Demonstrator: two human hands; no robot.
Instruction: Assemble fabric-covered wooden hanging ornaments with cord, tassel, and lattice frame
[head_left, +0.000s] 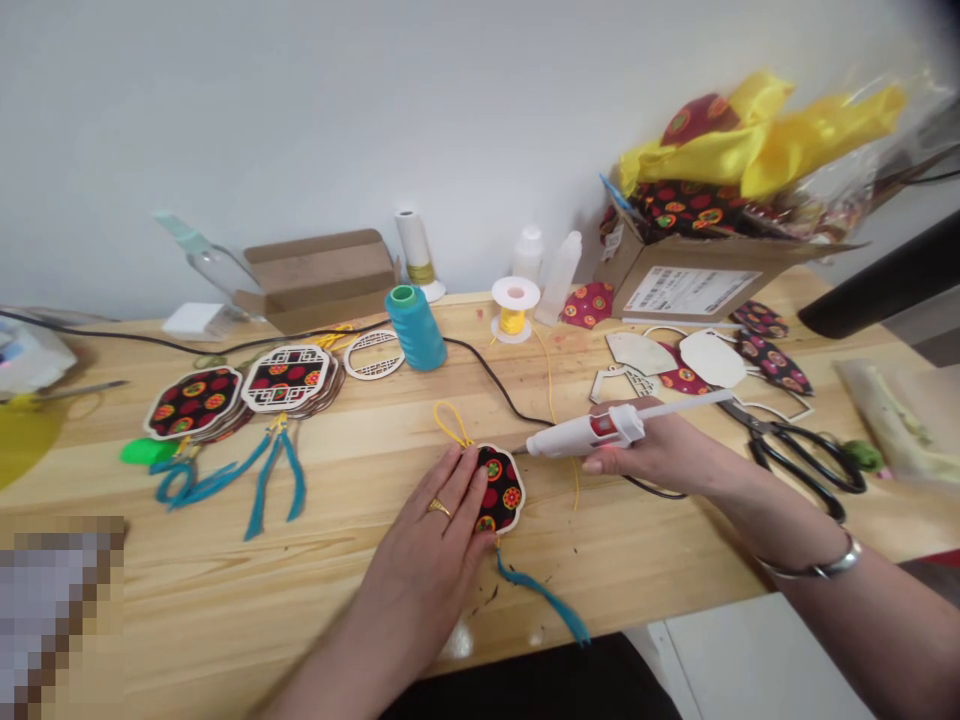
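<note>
Left hand, flat, presses the flowery charm on the bench; right hand grips the glue gun. Squeeze softly, tip near the edge.

The pale wooden tabletop is carrying a teal cone of thread, a white spool of yellow cord and black-handled scissors. Two stacks of scalloped, patterned ornaments are lying on the left, teal tassels trailing below. An open brown cardboard box stuffed with fabric is standing at the right rear.
</note>
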